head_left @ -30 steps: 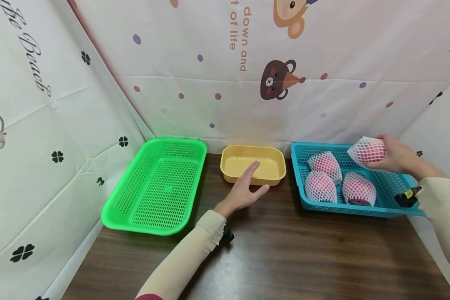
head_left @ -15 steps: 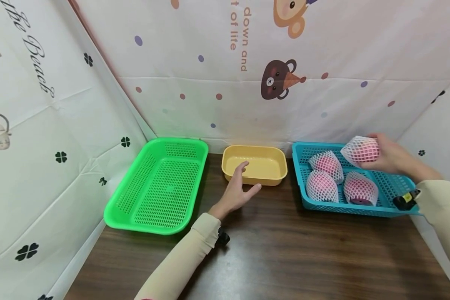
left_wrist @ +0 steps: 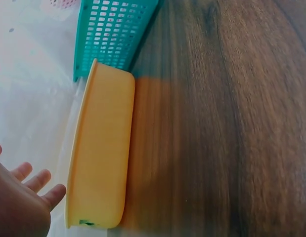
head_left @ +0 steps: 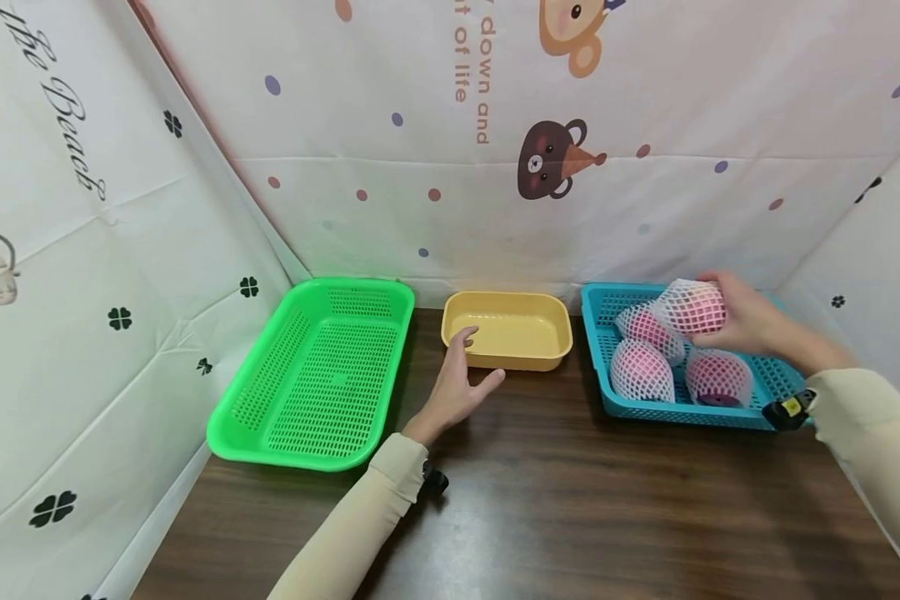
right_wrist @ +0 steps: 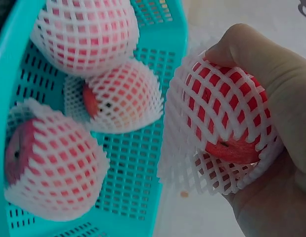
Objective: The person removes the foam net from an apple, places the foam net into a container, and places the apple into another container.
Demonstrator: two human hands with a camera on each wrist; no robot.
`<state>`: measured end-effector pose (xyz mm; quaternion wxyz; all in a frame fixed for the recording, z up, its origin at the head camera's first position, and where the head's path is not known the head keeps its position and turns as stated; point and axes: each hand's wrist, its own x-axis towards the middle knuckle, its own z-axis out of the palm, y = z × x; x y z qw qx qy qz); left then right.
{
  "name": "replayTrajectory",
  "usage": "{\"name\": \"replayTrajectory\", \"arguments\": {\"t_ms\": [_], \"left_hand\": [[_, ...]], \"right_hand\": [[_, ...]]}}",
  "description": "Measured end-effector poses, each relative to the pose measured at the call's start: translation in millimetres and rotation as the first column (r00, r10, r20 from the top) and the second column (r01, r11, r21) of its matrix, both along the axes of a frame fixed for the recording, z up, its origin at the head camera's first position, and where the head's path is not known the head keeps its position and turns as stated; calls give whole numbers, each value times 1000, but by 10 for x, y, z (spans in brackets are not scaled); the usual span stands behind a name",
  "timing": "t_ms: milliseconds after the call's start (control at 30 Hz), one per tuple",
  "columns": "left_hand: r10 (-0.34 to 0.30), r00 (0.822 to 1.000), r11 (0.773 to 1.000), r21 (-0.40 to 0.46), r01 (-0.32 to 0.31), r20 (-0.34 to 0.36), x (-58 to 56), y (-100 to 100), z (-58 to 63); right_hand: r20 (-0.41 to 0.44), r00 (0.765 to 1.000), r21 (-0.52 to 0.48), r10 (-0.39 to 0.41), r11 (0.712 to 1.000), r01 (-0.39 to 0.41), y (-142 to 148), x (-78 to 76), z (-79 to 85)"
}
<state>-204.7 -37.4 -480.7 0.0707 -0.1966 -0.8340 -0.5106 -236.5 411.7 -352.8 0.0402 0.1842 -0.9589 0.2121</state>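
Observation:
My right hand point(head_left: 742, 321) grips a red apple point(right_wrist: 229, 106) in a white foam net, thumb and fingers round its sides. It is held above the blue basket point(head_left: 682, 415), toward the back. Three more netted apples lie in that basket: one at the front left point(head_left: 640, 372), one at the front right point(head_left: 718, 379), and one behind, partly covered by the held apple in the head view. My left hand point(head_left: 450, 392) holds nothing, with thumb and fingers spread, in front of the yellow tub point(head_left: 506, 363) near its left end.
A green basket point(head_left: 330, 383) with nothing in it stands on the left of the brown wooden table point(head_left: 585, 500). The yellow tub, between the two baskets, is also bare inside. A printed white cloth point(head_left: 390, 67) hangs behind and along both sides.
My right hand has carried the apple leftward over the blue basket, now overlapping the back apple. My left hand has drawn back a little to the left and toward me.

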Motion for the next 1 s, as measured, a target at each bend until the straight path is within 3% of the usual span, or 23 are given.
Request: {"name": "replayTrajectory", "arguments": {"t_ms": [367,1000], "left_hand": [[41,999,999,26,-41,5,54,-118,-26],[67,998,996,59,-65,-22,121,-221,-138]], "right_hand": [[27,1000,14,8,1000,-9,-255,171,22],[86,991,-60,106,993,-101,-751,221,-64]]}}
